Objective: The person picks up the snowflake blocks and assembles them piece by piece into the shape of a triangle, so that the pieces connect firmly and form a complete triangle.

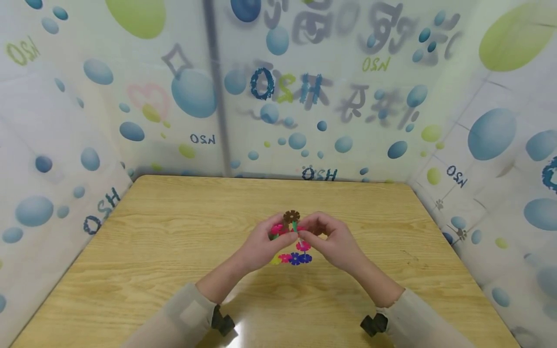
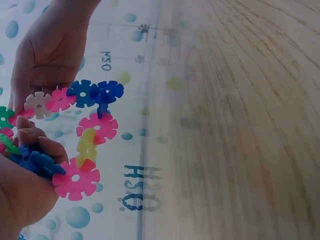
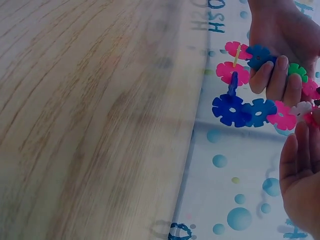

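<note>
Both hands hold one cluster of interlocked plastic snowflake discs [image 1: 292, 241] above the middle of the wooden table [image 1: 174, 251]. The cluster has pink, blue, yellow, green and brown discs; a brown disc [image 1: 291, 216] sticks up on top, and blue discs [image 1: 300, 258] hang at the bottom. My left hand [image 1: 265, 246] grips the cluster's left side, fingers curled round blue and pink discs [image 2: 75, 180]. My right hand [image 1: 332, 241] pinches the right side. In the right wrist view the left hand's fingers [image 3: 272, 75] wrap over a blue disc [image 3: 259, 55], above two joined blue discs [image 3: 242, 111].
The table is boxed in on three sides by white walls [image 1: 304, 96] printed with blue and green bubbles. Bare tabletop lies all round the hands. Dark wrist straps [image 1: 223, 321] show at both sleeves near the front edge.
</note>
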Demonstrator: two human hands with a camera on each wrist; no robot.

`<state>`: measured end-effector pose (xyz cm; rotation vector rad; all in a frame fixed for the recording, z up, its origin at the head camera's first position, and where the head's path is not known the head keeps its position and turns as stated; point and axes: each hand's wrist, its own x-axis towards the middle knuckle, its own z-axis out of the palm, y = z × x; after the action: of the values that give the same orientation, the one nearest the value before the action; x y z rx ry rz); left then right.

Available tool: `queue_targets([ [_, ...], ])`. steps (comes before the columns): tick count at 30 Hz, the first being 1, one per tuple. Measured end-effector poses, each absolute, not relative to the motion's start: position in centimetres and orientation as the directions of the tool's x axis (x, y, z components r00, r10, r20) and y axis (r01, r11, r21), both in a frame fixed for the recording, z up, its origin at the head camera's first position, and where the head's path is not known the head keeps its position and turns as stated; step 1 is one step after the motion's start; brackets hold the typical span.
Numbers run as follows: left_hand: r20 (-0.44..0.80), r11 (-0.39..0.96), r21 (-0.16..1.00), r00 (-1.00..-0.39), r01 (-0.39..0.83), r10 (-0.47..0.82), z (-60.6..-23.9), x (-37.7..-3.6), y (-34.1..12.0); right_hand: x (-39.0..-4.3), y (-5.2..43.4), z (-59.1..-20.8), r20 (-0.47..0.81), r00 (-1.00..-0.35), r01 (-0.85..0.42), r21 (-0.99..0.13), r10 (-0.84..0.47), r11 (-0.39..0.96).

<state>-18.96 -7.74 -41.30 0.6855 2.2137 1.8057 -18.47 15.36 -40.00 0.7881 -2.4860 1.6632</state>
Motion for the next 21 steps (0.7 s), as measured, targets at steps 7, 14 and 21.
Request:
queue_targets([
  [7, 0.23, 0.137, 0.935, -0.852, 0.327, 0.47, -41.4, -19.3, -7.5, -18.6, 15.3, -40.1, 0.327, -0.869, -0.442, -0.851, -0.372, 0.284],
  [14, 0.345, 0.131, 0.903, -0.872, 0.41, 0.348, -41.2, -19.2, -7.3, -18.6, 15.3, -40.2, 0.344, -0.87, -0.436, -0.871, -0.353, 0.225],
  [21, 0.483, 0.173, 0.837, -0.85, 0.519, 0.211, -40.3, -19.1, -7.3, -18.5, 15.3, -40.3, 0.34, -0.876, -0.419, -0.888, -0.342, 0.19],
])
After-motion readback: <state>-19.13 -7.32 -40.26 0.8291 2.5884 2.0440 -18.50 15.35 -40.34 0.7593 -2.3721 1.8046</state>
